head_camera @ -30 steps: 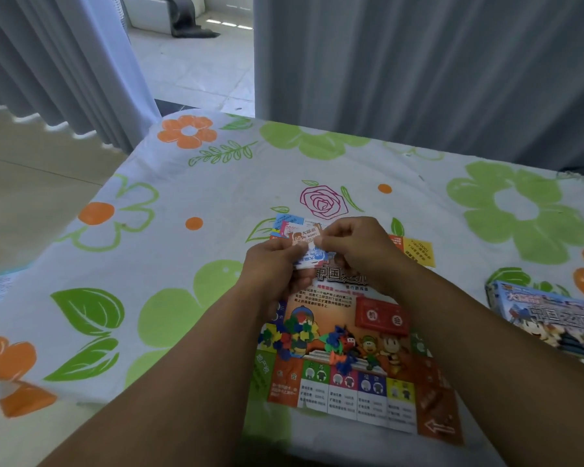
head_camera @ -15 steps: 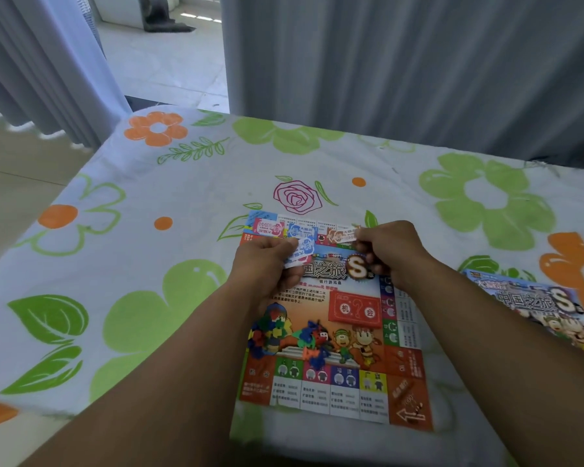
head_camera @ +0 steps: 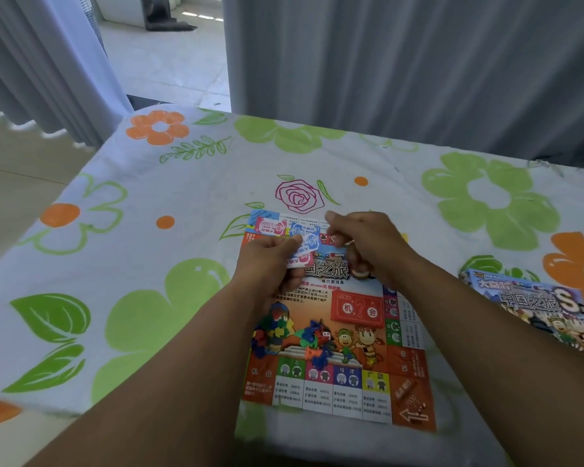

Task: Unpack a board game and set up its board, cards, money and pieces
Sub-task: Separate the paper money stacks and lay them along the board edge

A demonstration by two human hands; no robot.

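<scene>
Both forearms are coming in from the bottom edge, over the game board (head_camera: pixel 348 382), which is lying flat on the counter (head_camera: pixel 142 298) w/ its flower-print cloth. A heap of small coloured plastic pieces (head_camera: pixel 314 342) is sitting on the board's artwork, w/ a red card stack (head_camera: pixel 358 308) just to the R of it and a bit farther. Past that, L hand (head_camera: pixel 267 267) is gripping a small wad of paper money (head_camera: pixel 302 251), thumb on top. R hand (head_camera: pixel 371 244) is curling its fingers right beside the wad, over the board's far edge; can't tell if it's pinching a note or not. A pink note (head_camera: pixel 270 227) and a blue note (head_camera: pixel 300 229) are lying side by side along that far edge. The game box (head_camera: pixel 533 305) is resting on the counter well to the R. Grey curtains (head_camera: pixel 402 69) are hanging beyond the counter.
</scene>
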